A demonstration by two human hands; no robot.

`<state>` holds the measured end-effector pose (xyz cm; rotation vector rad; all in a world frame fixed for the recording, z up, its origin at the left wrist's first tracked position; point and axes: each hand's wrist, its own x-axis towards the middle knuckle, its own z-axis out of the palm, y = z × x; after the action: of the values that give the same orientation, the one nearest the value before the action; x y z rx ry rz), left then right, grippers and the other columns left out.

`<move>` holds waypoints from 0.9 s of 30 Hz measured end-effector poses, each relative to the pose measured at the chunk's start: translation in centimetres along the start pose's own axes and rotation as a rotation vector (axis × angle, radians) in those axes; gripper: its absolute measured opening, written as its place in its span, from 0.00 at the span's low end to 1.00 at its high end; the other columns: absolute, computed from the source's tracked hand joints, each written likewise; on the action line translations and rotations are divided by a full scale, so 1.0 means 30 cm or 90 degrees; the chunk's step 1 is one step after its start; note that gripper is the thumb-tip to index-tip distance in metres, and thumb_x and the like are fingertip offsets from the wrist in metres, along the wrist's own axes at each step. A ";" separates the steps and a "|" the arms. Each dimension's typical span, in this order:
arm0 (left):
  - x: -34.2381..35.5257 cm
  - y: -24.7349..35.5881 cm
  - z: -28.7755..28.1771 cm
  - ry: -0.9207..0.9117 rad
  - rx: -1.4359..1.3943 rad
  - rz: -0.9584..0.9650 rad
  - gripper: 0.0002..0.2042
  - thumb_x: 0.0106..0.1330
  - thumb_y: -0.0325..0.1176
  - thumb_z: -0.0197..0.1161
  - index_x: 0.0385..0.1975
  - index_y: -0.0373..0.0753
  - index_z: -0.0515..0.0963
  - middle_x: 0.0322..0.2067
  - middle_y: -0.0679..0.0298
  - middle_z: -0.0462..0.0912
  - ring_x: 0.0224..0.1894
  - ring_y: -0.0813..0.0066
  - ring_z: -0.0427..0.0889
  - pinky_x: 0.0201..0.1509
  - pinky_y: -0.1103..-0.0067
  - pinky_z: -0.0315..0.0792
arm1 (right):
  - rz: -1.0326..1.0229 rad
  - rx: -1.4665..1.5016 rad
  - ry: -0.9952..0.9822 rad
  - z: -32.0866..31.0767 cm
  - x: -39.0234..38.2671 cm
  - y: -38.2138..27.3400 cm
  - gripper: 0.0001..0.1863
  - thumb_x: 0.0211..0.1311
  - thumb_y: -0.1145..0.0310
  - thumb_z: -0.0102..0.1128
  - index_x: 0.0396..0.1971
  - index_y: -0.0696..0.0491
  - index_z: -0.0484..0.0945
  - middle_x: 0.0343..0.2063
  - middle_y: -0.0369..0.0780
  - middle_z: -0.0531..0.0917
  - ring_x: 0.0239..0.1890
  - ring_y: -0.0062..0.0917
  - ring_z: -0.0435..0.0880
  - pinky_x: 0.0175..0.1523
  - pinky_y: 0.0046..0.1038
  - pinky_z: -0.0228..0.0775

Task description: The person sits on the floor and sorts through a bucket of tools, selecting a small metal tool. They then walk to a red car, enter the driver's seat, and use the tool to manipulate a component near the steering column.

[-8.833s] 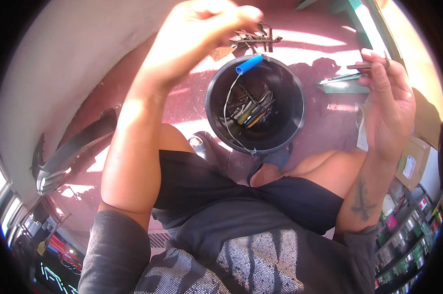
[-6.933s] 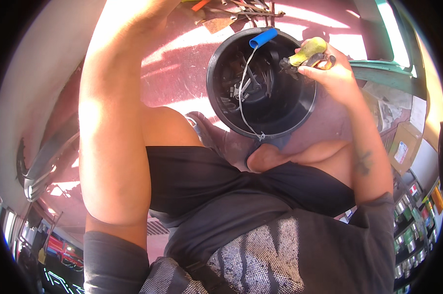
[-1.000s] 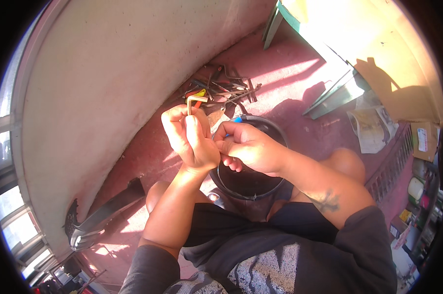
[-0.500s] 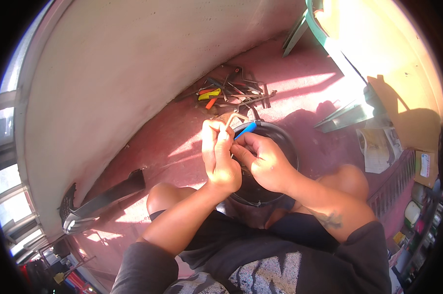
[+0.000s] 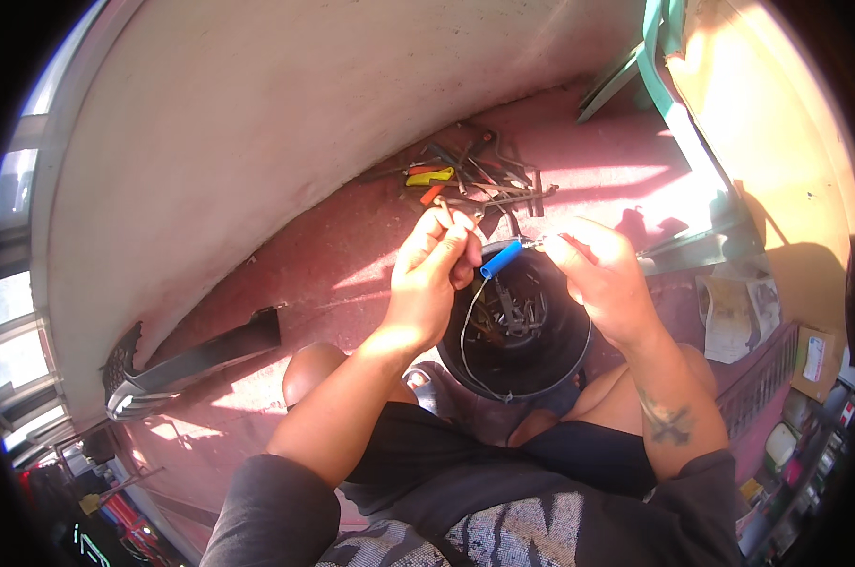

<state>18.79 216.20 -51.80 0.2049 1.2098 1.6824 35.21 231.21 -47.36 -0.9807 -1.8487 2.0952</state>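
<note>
Metal showed at both hands. The left hand (image 5: 427, 274) was curled around a bent, brass-coloured rod (image 5: 442, 204), by the far left edge of the black bucket (image 5: 558, 366); the right hand (image 5: 605, 281) pinched a small metal piece (image 5: 533, 244) over the far right edge, too small to make out in shape. That light pinch seemed the weak point: if it loosened, the piece might strike the rim and skip outside. The bucket's wire handle (image 5: 463, 326) curved along the left edge, its blue grip (image 5: 501, 258) near the far one; the rod could snag there and tug the bucket sideways. Loose metal tools (image 5: 514, 317) lay in the bottom, where a dropped piece could be hard to pick out. Farther off, at the floor's far edge by the pale wall (image 5: 305, 113), lay a tool pile (image 5: 517, 197), tangled enough that pulling one might drag others along.
</note>
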 end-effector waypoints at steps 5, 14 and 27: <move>-0.018 -0.055 0.025 -0.100 -0.022 -0.170 0.04 0.77 0.33 0.50 0.39 0.43 0.71 0.26 0.71 0.67 0.28 0.81 0.62 0.33 0.82 0.57 | -0.118 -0.018 0.004 0.058 -0.001 0.022 0.08 0.74 0.72 0.59 0.44 0.62 0.81 0.32 0.33 0.82 0.34 0.12 0.75 0.41 0.20 0.70; 0.003 -0.019 0.002 -0.157 -0.037 -0.120 0.08 0.79 0.38 0.53 0.36 0.43 0.70 0.24 0.74 0.63 0.27 0.83 0.59 0.33 0.81 0.56 | -0.162 -0.167 0.000 0.073 0.015 0.000 0.07 0.73 0.71 0.59 0.41 0.60 0.78 0.29 0.38 0.81 0.30 0.14 0.74 0.38 0.21 0.68; 0.198 0.091 -0.208 0.202 0.278 -0.006 0.11 0.79 0.39 0.50 0.37 0.42 0.77 0.25 0.72 0.71 0.28 0.83 0.64 0.33 0.82 0.60 | -0.157 -0.123 0.272 -0.147 -0.060 -0.079 0.12 0.80 0.67 0.50 0.40 0.56 0.81 0.24 0.27 0.72 0.26 0.08 0.64 0.32 0.16 0.57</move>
<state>10.38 217.12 -54.97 0.2014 1.8094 1.4584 38.45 234.35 -44.55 -1.0766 -1.8534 1.4524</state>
